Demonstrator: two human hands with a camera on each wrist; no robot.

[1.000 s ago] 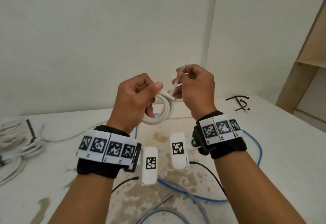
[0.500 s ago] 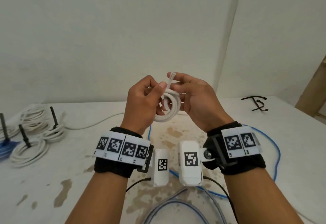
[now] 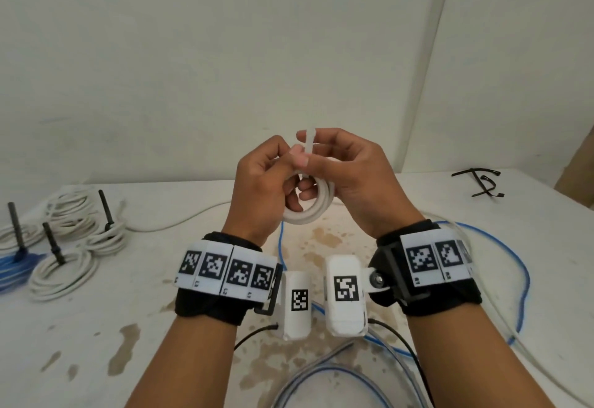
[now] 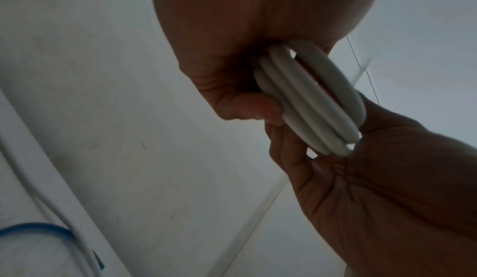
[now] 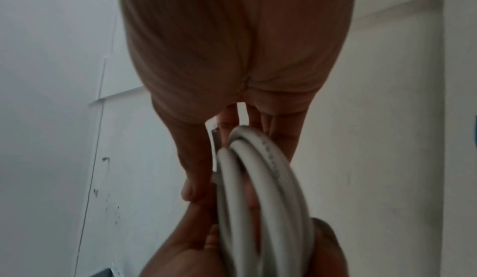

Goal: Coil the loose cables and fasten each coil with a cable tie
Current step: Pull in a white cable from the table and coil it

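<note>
A small white cable coil [image 3: 310, 206] hangs in the air between both hands above the table. My left hand [image 3: 273, 176] curls round its left side, and the same coil [image 4: 312, 102] fills the left wrist view. My right hand [image 3: 340, 166] pinches a white cable tie [image 3: 309, 145] that stands upright above the coil, thumb and forefinger closed on the strap. In the right wrist view the tie's strap [image 5: 214, 149] runs beside the coil [image 5: 260, 189]. Whether the tie is looped round the coil is hidden by the fingers.
Several white coils [image 3: 64, 266] with black ties, plus a blue coil [image 3: 13, 266], lie at the table's left. A loose blue cable [image 3: 520, 279] curves at right, grey cable [image 3: 321, 372] near the front edge. Black ties [image 3: 482, 179] lie far right. The stained white table [image 3: 128, 327] meets walls behind.
The head view has swung left, bringing the finished coils into sight. My right hand has turned the cable tie upright, and both hands have closed in tighter over the coil.
</note>
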